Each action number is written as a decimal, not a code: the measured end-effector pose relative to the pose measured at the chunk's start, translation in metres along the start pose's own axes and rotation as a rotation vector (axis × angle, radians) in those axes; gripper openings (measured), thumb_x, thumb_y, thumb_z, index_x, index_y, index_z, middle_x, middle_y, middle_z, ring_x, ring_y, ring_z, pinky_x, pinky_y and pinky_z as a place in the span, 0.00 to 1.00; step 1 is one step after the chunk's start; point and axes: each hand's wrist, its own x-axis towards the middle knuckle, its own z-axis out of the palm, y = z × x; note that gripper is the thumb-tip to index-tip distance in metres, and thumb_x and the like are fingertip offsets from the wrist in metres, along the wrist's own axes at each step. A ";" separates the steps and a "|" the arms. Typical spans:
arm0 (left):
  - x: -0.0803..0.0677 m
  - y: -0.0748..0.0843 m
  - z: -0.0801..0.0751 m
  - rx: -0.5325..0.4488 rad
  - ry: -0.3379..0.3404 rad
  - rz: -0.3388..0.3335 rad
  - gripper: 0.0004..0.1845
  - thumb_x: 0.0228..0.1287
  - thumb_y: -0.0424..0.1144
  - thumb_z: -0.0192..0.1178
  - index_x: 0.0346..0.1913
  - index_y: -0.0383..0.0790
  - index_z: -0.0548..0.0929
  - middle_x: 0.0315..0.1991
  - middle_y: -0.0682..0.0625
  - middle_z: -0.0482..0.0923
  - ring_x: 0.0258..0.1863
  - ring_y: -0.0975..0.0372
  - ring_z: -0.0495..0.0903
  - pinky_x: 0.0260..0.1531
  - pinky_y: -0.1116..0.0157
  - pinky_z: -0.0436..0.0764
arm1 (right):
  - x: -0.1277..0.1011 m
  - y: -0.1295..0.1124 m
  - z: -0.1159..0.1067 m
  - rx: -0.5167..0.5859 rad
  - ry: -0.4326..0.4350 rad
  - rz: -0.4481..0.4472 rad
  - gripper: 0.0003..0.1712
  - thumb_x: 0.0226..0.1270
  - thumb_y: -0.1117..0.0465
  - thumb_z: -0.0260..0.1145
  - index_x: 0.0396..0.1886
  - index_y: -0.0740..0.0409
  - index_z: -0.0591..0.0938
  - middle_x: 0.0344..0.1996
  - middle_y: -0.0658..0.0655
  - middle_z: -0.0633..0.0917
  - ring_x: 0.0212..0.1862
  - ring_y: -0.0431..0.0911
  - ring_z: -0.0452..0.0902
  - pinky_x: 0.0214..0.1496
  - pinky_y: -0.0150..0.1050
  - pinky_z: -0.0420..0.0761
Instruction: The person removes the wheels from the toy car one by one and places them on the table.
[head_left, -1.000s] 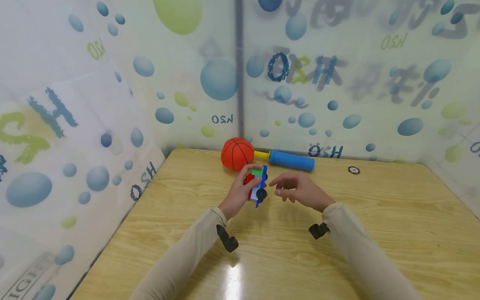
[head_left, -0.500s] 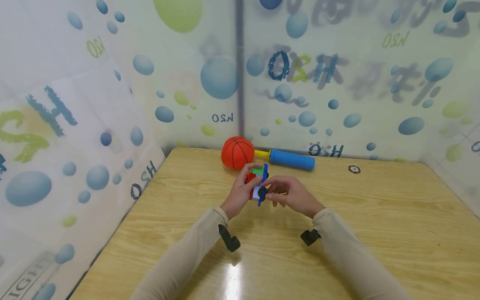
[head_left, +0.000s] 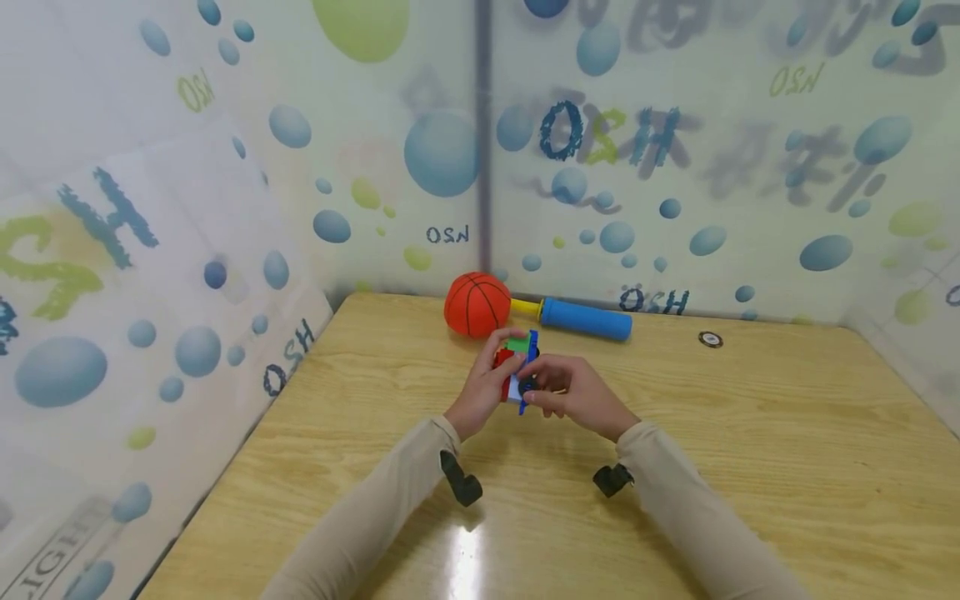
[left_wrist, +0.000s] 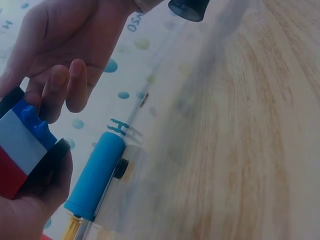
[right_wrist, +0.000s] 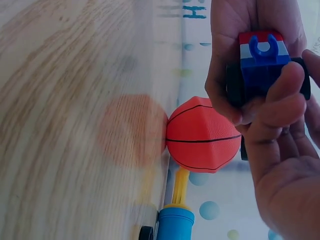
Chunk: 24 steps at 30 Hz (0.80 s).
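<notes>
Gripping the toy block car [head_left: 516, 367] above the wooden table [head_left: 750, 450], the left hand [head_left: 480, 392] curls its fingers round the red, white and blue body, while the right hand [head_left: 573, 392] pinches a black wheel [right_wrist: 301, 75] on the blue base. Doing this well probably means a steady left hold and a straight push or pull along the wheel's axle. Behind lie one orange mini basketball [head_left: 477, 305] and one blue-handled pump [head_left: 577, 319], touching; one car, two hands.
</notes>
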 end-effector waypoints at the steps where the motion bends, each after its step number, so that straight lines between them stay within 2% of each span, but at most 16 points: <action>1: 0.000 0.000 0.000 0.006 -0.001 0.000 0.19 0.72 0.41 0.43 0.64 0.51 0.60 0.63 0.46 0.59 0.51 0.56 0.70 0.43 0.63 0.79 | -0.001 -0.004 0.001 0.003 0.002 0.006 0.16 0.58 0.55 0.67 0.46 0.51 0.79 0.30 0.58 0.80 0.26 0.55 0.77 0.25 0.39 0.78; 4: -0.001 0.000 0.000 0.025 -0.001 0.009 0.19 0.72 0.40 0.43 0.64 0.51 0.61 0.62 0.47 0.60 0.51 0.55 0.70 0.42 0.64 0.79 | -0.001 -0.006 0.002 0.010 0.015 0.017 0.15 0.57 0.56 0.68 0.44 0.52 0.79 0.29 0.58 0.79 0.25 0.55 0.77 0.24 0.37 0.78; 10: -0.001 -0.004 0.003 0.052 -0.034 0.043 0.19 0.72 0.40 0.44 0.63 0.51 0.61 0.54 0.46 0.66 0.46 0.58 0.72 0.42 0.64 0.79 | 0.000 -0.002 0.004 0.052 0.014 0.029 0.13 0.55 0.61 0.69 0.40 0.58 0.80 0.24 0.58 0.78 0.24 0.62 0.74 0.21 0.38 0.77; 14: -0.001 -0.008 0.004 0.053 -0.045 0.051 0.19 0.72 0.40 0.44 0.63 0.50 0.61 0.54 0.45 0.67 0.46 0.59 0.73 0.43 0.64 0.80 | 0.000 -0.001 0.004 0.093 0.009 0.053 0.11 0.54 0.64 0.69 0.36 0.62 0.79 0.22 0.58 0.77 0.20 0.54 0.73 0.20 0.37 0.77; 18: -0.002 -0.009 0.007 0.080 -0.010 0.065 0.17 0.71 0.40 0.45 0.61 0.52 0.63 0.53 0.45 0.68 0.45 0.58 0.73 0.42 0.66 0.79 | 0.000 -0.001 0.004 0.102 -0.006 0.050 0.11 0.54 0.65 0.69 0.35 0.63 0.78 0.23 0.58 0.77 0.20 0.48 0.73 0.20 0.37 0.77; 24: -0.004 -0.008 0.015 0.219 0.049 0.093 0.16 0.71 0.41 0.46 0.60 0.52 0.62 0.54 0.46 0.68 0.44 0.58 0.73 0.44 0.61 0.79 | -0.004 0.002 0.003 0.017 -0.012 -0.008 0.09 0.54 0.67 0.68 0.35 0.64 0.77 0.24 0.63 0.79 0.20 0.53 0.78 0.22 0.42 0.81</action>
